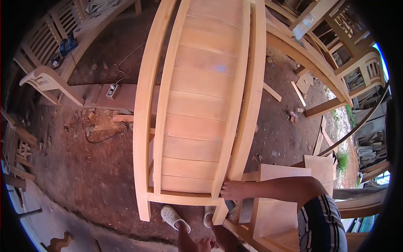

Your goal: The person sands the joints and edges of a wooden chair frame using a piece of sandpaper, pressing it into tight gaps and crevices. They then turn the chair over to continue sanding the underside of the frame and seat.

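A long pale wooden frame (145,105) with an inset slatted panel (197,103) stretches away in front of me. My right hand (234,190) lies at the near right corner of this frame, its fingers curled in against the joint. A small dark patch (230,205) shows just below that hand; whether it is something held I cannot make out. Low at the picture's bottom edge, my left hand (205,245) is partly visible between my legs, away from the frame. Its fingers are too small and cut off to read.
Pale wooden boards (277,201) stand close on my right. A hand plane (112,90) rests on a reddish plank at left, and a blue power tool (68,44) sits on a bench seat farther back. Cords and wood scraps lie on the dirt floor (92,168).
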The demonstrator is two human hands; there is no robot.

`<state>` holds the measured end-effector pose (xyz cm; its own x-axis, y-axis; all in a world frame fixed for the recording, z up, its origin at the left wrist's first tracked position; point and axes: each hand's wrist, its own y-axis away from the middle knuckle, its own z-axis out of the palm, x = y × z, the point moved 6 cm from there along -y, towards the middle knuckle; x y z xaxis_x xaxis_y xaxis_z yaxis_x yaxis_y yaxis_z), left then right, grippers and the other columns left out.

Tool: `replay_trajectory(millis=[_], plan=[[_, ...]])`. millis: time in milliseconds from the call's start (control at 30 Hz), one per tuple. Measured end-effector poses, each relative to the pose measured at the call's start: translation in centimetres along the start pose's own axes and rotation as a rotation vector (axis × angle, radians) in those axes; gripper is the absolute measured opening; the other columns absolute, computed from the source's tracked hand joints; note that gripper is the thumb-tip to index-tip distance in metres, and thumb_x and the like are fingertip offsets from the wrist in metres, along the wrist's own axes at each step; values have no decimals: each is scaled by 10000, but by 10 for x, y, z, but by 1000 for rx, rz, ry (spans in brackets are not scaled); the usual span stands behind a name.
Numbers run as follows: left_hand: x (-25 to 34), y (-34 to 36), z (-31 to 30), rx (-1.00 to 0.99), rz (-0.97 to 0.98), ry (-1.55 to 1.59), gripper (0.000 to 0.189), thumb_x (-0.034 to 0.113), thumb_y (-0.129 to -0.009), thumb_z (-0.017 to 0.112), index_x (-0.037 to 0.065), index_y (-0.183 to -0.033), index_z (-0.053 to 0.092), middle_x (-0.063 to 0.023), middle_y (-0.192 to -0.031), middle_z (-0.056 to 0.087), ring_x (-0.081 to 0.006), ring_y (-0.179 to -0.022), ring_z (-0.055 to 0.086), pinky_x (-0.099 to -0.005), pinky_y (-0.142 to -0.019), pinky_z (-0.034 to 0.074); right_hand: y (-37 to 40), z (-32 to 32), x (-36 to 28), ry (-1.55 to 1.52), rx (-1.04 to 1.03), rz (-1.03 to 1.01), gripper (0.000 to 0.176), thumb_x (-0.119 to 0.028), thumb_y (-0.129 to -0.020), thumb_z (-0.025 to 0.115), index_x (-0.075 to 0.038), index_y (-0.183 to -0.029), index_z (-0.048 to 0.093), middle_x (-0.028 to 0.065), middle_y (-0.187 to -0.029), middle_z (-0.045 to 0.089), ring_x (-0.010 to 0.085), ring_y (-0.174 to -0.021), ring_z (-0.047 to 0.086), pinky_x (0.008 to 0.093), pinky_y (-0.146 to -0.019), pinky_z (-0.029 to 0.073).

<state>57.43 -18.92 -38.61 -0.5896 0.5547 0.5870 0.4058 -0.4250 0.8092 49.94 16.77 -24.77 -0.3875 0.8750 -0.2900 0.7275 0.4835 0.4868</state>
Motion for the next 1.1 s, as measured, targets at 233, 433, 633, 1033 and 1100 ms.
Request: replay_trajectory(millis=[233, 433, 633, 1033, 1100], plan=[[-30, -8, 2, -52, 137, -113, 266, 227, -930, 535, 41, -755, 607, -35, -613, 587, -122, -470, 509, -259, -424, 374, -5, 11, -1, 7, 47, 11, 124, -183, -763, 615, -67, -795, 642, 56, -846, 655, 211, -868, 643, 340, -807, 494], [-22, 1, -2, 10, 177, -130, 257, 209, -932, 525, 31, -771, 618, -45, -630, 599, -122, -479, 517, -268, -443, 394, -1, 3, -2, 86, 167, 32, 148, -214, -747, 639, -76, -797, 655, 49, -832, 663, 205, -842, 650, 335, -796, 486], [-38, -9, -10, 15, 91, -74, 253, 224, -931, 536, 29, -796, 625, -54, -647, 607, -119, -524, 552, -273, -459, 416, -2, 0, -1, 52, 116, 4, 129, -185, -799, 580, -83, -790, 659, 33, -810, 666, 190, -849, 648, 329, -787, 486], [10, 5, 1, -68, -242, 85, 203, 195, -935, 549, 11, -913, 630, -80, -728, 631, -166, -591, 614, -289, -524, 500, -9, 5, 6, -35, -159, 121, 91, -203, -770, 618, -123, -776, 662, 26, -844, 675, 199, -868, 668, 365, -792, 498], [12, 5, -2, -77, -284, 120, 196, 188, -936, 552, 6, -934, 625, -83, -737, 633, -172, -597, 621, -291, -532, 509, -13, 5, 7, -18, -195, 131, 94, -207, -768, 619, -125, -790, 661, 29, -847, 675, 196, -890, 664, 359, -816, 491]])
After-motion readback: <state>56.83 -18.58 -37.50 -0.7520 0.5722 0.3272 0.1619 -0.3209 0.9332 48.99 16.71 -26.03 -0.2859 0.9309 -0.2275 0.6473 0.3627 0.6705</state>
